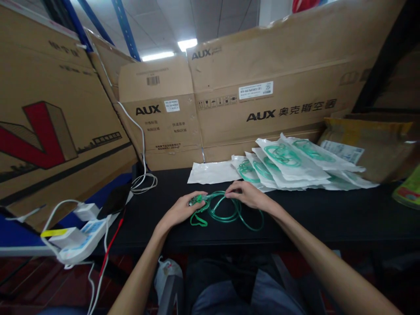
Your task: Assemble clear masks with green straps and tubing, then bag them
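Note:
On the black table (328,218) lies a coil of green tubing (229,212) with a clear green mask piece (197,201) at its left end. My left hand (182,211) rests over the mask piece, fingers curled around it. My right hand (246,194) pinches the tubing at the top of the coil. A flat empty white pouch (211,173) lies just behind the coil. To the right, several sealed pouches (295,164) holding the same green tubing are stacked in an overlapping pile.
Large cardboard boxes (262,87) wall off the back and left of the table. A white power strip (82,236) with cables sits at the left edge. A brown padded envelope (370,148) lies at the far right.

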The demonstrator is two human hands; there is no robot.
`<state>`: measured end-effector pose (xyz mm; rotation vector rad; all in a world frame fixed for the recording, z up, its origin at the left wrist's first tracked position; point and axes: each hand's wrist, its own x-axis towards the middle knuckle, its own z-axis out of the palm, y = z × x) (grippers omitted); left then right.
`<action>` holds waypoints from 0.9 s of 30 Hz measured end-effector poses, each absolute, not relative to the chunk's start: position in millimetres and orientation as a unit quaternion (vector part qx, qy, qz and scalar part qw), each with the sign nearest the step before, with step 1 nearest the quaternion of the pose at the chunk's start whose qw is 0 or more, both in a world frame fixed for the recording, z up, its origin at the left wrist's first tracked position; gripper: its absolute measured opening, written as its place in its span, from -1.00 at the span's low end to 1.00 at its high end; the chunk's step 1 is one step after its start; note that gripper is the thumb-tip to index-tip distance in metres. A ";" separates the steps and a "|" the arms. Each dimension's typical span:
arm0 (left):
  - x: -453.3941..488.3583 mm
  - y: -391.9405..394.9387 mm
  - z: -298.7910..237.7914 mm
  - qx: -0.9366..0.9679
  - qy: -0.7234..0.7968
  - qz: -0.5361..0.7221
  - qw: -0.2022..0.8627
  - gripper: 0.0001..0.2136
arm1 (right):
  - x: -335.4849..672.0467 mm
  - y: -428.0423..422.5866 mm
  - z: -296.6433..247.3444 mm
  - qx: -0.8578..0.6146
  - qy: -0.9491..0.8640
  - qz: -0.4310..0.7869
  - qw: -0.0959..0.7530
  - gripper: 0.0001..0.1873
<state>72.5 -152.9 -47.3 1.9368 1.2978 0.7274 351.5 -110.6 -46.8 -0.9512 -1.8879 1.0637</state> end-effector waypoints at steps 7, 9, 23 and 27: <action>72.3 -158.1 -47.4 0.748 0.516 0.277 0.313 -0.58 | 356.6 -97.4 -60.4 -0.369 -0.674 0.484 0.418 -0.64; 73.1 -159.0 -47.8 0.751 0.513 0.275 0.312 -0.59 | 350.8 -93.2 -66.1 -0.379 -0.659 0.485 0.432 -0.66; 83.1 -161.7 -62.3 0.744 0.501 0.343 0.278 -0.63 | 341.6 -112.6 -10.0 -0.351 -0.706 0.324 0.523 -0.88; 82.8 -163.5 -61.4 0.745 0.504 0.340 0.275 -0.63 | 353.2 -114.8 13.5 -0.302 -0.720 0.372 0.502 -0.62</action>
